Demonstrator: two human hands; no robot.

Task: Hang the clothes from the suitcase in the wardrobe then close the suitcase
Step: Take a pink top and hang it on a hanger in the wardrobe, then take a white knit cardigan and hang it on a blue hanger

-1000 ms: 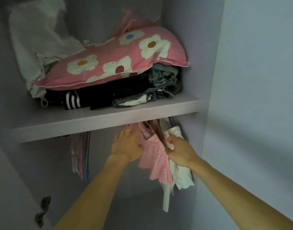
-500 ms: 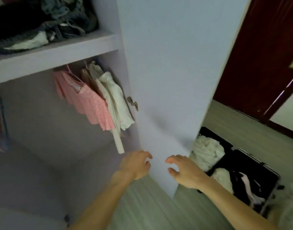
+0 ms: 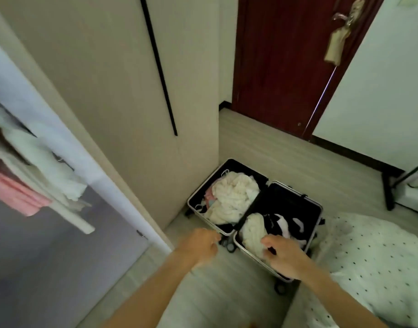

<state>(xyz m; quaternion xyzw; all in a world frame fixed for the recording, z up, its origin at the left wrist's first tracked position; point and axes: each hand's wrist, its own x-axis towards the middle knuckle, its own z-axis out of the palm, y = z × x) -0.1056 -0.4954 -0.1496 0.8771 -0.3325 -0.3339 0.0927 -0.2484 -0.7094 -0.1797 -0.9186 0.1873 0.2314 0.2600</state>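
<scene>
An open black suitcase (image 3: 295, 200) lies flat on the floor beside the wardrobe door (image 3: 113, 91). Its left half holds a heap of cream clothes (image 3: 234, 197); the right half holds a cream garment (image 3: 253, 233) and a black-and-white one (image 3: 283, 224). My left hand (image 3: 198, 247) hovers in front of the suitcase's near corner, fingers loosely curled, holding nothing. My right hand (image 3: 286, 254) is over the right half's near edge, fingers loosely curled, empty. At far left, a pink garment (image 3: 16, 195) and white garments (image 3: 37, 162) hang inside the wardrobe.
A dark red room door (image 3: 281, 62) stands behind the suitcase. A bed with a dotted white cover (image 3: 373, 263) sits at right. A black rack leg (image 3: 390, 192) stands on the floor at far right.
My view swung right and down from the wardrobe to the suitcase. Both hands left the hanging clothes and dropped toward the suitcase, empty.
</scene>
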